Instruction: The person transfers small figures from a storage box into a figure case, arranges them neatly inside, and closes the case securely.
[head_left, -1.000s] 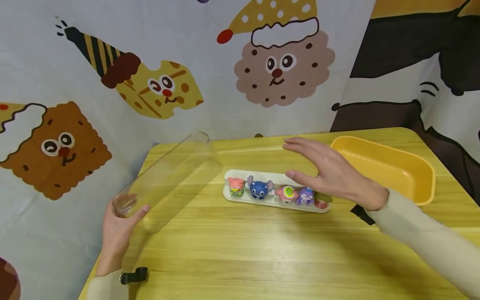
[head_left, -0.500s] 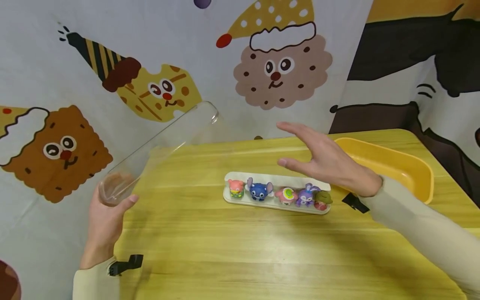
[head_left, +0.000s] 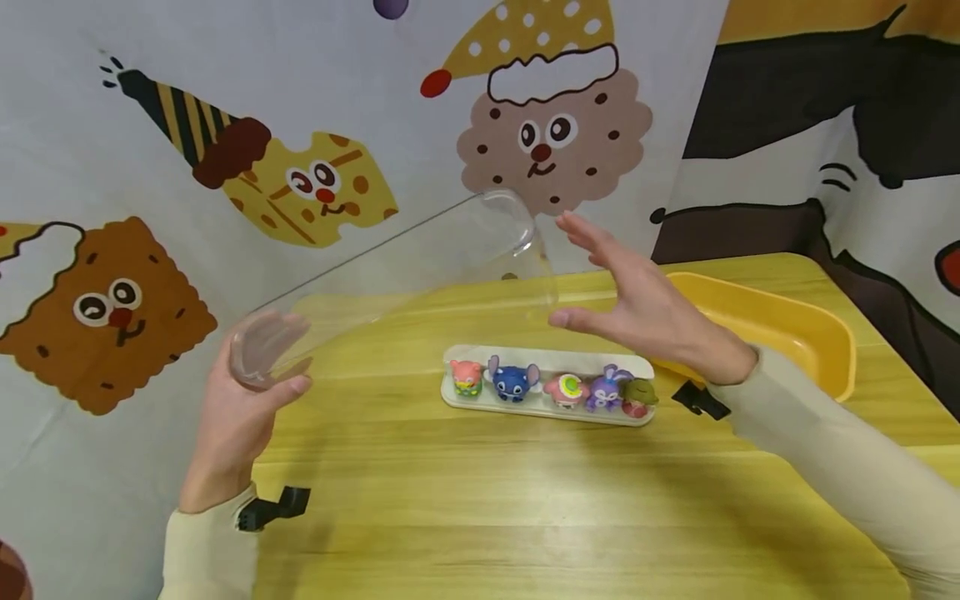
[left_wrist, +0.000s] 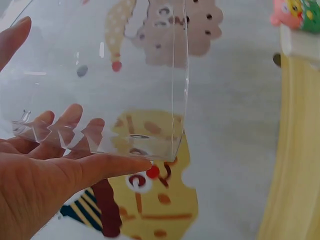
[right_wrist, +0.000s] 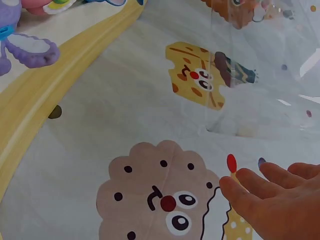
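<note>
My left hand grips the left end of a clear plastic cover, thumb on one side and fingers on the other. The long cover is tilted in the air, its right end higher, above the table. Close to that right end, my right hand is held with thumb and fingers spread; in the right wrist view a gap shows between its fingers and the cover. Below lies a narrow white tray with a row of small figures, among them a blue one and a purple one.
A yellow plastic bin stands on the right of the wooden table, partly behind my right forearm. A cloth backdrop printed with cartoon biscuits hangs behind the table.
The left hand has raised the cover and moved it rightward above the tray. My right hand has risen slightly, uncovering the green figure at the tray's right end.
</note>
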